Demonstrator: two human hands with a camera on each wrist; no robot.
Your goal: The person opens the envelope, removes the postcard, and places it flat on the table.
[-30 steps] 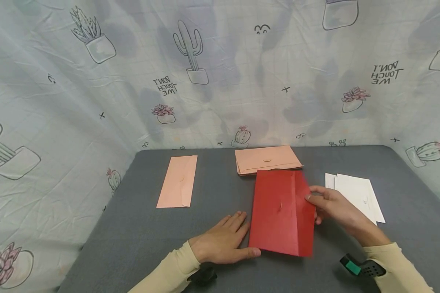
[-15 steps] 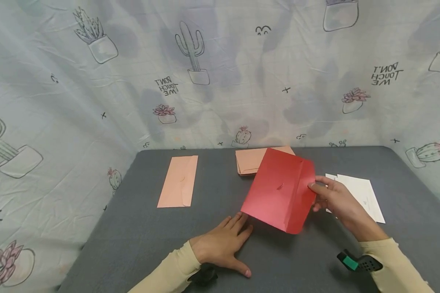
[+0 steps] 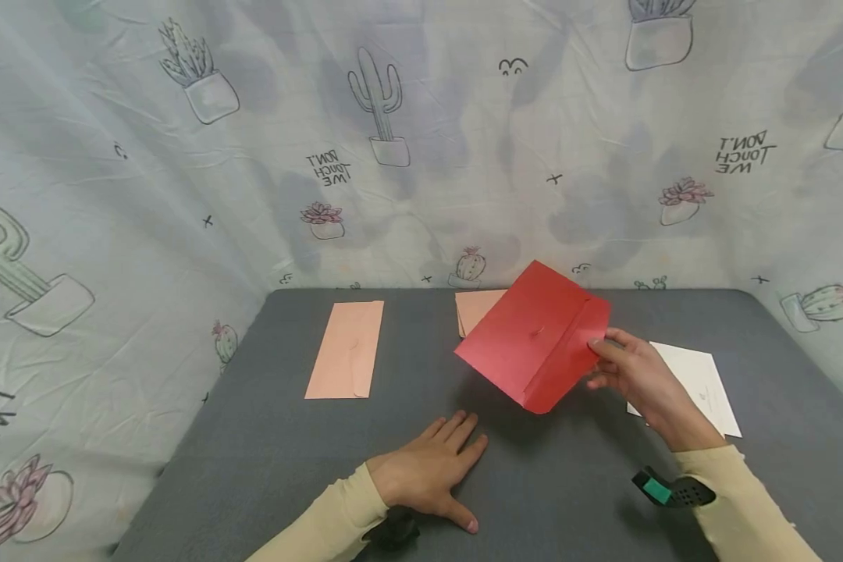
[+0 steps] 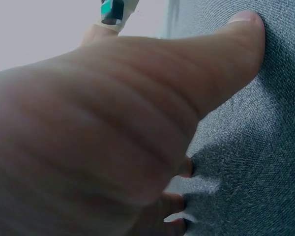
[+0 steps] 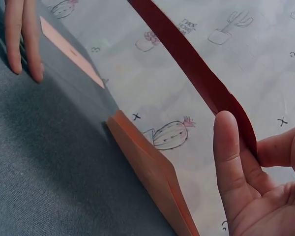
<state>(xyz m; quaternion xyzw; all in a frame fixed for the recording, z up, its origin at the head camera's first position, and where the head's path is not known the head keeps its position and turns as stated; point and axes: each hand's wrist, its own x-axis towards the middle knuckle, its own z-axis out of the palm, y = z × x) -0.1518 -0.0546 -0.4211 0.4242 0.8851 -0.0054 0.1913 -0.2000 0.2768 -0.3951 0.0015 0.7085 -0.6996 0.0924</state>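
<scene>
My right hand pinches a red envelope by its right edge, thumb on the near face and fingers behind. Tilted and raised over the table, the envelope covers much of a stack of pink envelopes in the head view. From the right wrist view the red envelope shows nearly edge-on, with the pink stack below it. My left hand rests on the grey table with fingers and thumb spread; its thumb touches the cloth in the left wrist view.
A single pink envelope lies at the left of the grey table. White cards lie at the right, partly behind my right hand. A patterned curtain hangs along the back and sides.
My right hand has lifted the red envelope up and away from the left hand, turning it clockwise so it now overlaps the pink stack. My left thumb has spread outward.
</scene>
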